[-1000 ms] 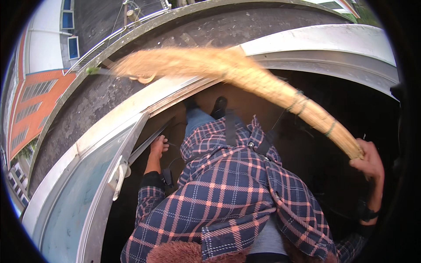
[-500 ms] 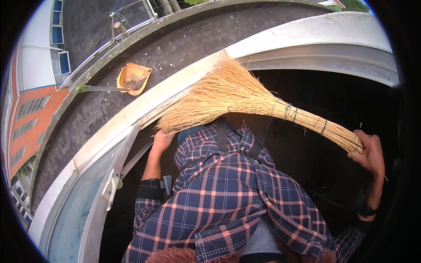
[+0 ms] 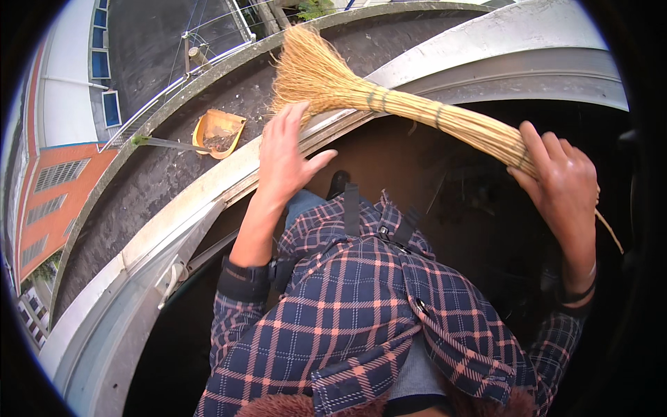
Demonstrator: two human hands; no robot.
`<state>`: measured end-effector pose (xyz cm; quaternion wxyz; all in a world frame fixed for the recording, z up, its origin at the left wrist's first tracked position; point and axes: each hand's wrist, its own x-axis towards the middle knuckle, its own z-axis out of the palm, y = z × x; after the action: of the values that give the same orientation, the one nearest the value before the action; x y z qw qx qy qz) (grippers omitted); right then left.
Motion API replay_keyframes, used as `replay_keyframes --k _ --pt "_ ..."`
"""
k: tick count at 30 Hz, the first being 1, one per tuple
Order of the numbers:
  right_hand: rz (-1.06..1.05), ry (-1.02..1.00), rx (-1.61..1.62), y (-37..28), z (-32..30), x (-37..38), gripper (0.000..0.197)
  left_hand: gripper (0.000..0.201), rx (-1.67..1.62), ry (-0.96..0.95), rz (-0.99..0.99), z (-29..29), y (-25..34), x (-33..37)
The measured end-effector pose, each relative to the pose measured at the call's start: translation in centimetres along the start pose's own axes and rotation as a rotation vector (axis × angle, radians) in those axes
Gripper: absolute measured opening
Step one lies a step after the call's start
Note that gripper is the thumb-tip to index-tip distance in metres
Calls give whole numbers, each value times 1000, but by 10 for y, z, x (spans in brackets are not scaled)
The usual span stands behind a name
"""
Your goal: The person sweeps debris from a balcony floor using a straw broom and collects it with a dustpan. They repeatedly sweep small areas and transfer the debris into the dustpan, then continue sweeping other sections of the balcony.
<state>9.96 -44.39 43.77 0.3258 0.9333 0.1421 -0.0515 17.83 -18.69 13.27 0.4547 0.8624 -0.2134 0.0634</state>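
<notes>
A straw hand broom (image 3: 410,105) reaches from right to upper left, its bound handle in the grip of my right hand (image 3: 558,174). The fanned bristles (image 3: 313,66) extend past the white window sill (image 3: 208,191), over the dark ledge outside. My left hand (image 3: 283,153) is raised above the sill with its fingers stretched and thumb apart, holding nothing. It is close to the lower bristles and hides part of them; whether it touches them I cannot tell. On the ledge, left of the broom, lies a yellow dustpan (image 3: 217,132) with dark debris in it and a long pale handle.
An opened window sash (image 3: 142,306) with a white latch handle (image 3: 174,281) stands at the left. Outside, a raised curb (image 3: 156,118) edges the dark ledge (image 3: 118,201). Beyond it are railings, wires and an orange and white building (image 3: 66,184). The room's interior below is dark.
My right hand has carried the broom up and left, so its bristles moved from the sill out over the ledge. My left hand has risen from beneath the bristles. The sash looks swung farther outward.
</notes>
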Motion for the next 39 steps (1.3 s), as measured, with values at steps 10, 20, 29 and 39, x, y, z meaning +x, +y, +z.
replay_keyframes --k 10,20,29,39 --pt "-314 601 -140 -44 -31 81 46 67 287 324 -198 24 -14 89" --pt "-49 -80 1009 -116 101 154 84 51 126 558 -237 -22 -24 110" --pt "-290 237 1699 -174 181 273 34 52 -13 373 -148 -4 20 113" --pt "-324 361 1677 -135 172 251 51 52 -195 362 51 0 28 89"
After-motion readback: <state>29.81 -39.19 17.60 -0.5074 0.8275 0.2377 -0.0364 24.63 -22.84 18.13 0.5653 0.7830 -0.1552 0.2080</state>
